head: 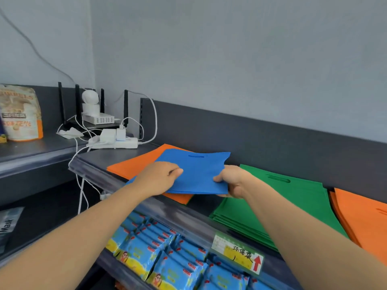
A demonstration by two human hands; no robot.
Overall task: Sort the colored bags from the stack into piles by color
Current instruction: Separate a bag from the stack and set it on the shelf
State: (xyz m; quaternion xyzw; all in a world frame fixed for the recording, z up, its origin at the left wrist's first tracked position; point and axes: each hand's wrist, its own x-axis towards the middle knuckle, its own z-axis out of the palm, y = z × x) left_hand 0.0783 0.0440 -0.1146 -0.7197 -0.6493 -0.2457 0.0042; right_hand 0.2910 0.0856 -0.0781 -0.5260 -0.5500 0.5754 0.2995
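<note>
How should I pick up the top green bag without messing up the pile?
Probably pinch the top green bag at its near left corner, coming from the front of the shelf. It lies flat on a stack, so only its edges lift, and its handle slot sits at the far end by the back panel.

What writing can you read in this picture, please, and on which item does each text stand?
"环保袋", handwritten on the green-and-yellow shelf label, beside a red arrow.
"Mask" on the dark packet, lower left.
"三只松鼠" and "花生" on the beige snack pouch; other print blurred.
Print on the blue snack packets is too blurred to read.
</note>
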